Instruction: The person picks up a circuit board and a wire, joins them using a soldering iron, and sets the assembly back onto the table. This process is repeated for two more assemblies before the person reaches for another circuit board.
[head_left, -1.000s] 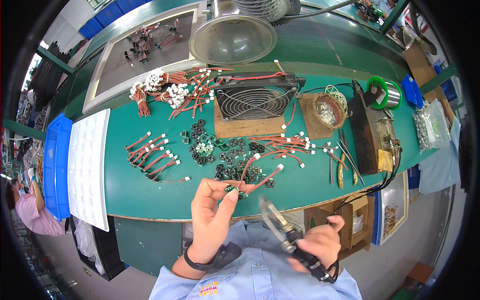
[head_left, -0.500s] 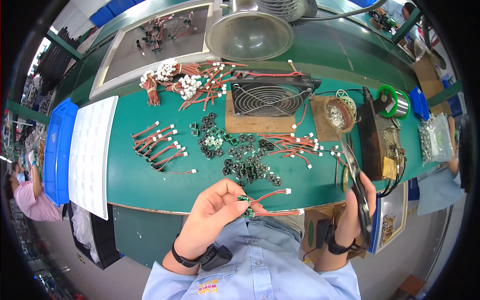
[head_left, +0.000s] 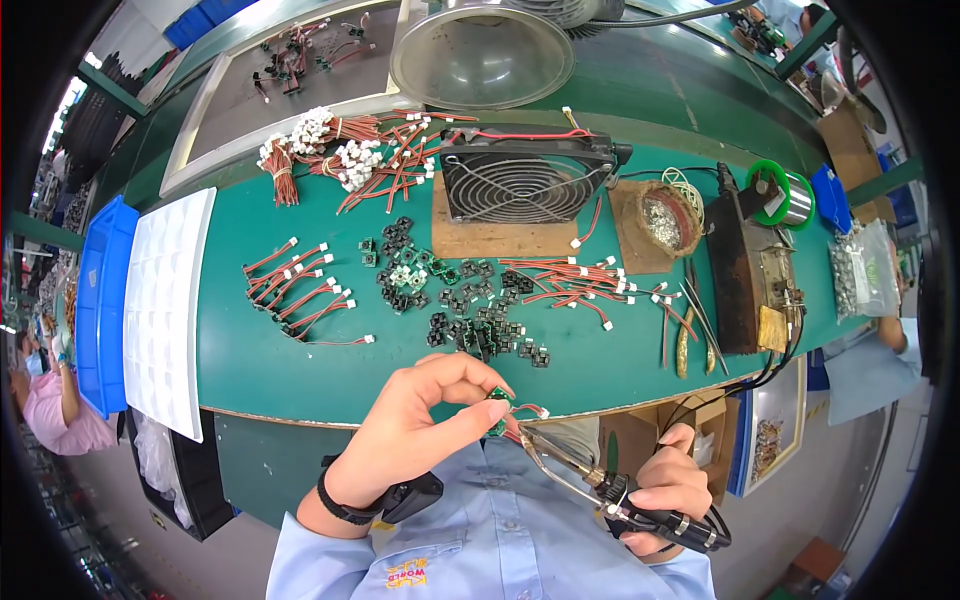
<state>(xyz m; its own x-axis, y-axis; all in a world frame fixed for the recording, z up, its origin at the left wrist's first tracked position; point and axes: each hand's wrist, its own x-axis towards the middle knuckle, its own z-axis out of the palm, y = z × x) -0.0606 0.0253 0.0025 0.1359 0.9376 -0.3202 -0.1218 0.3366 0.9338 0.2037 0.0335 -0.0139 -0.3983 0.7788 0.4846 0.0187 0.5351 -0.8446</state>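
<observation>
My left hand [head_left: 420, 425] pinches small green circuit boards [head_left: 497, 398] between thumb and fingertips at the table's front edge. Short red wires with a white connector [head_left: 543, 412] stick out from the boards to the right. In my right hand [head_left: 672, 485] is a soldering iron [head_left: 615, 492] with a black handle and a thin metal tube alongside its shaft. Its tip points up and left at the wires beside the boards; whether it touches them I cannot tell. Several black and green components [head_left: 480, 330] lie loose just beyond my left hand.
Red-wire leads [head_left: 570, 275] lie behind the components, and a row of wired pieces [head_left: 300, 290] lies left. Farther back stand a black fan [head_left: 525, 185] and a bowl of solder bits [head_left: 668, 222]. Tweezers [head_left: 706, 320], a dark soldering station [head_left: 735, 280] and a solder spool [head_left: 795, 200] are right.
My right hand has swung the soldering iron down and left, from upright beside the table edge to the boards. The left hand keeps its pinch. The whole view has shifted slightly.
</observation>
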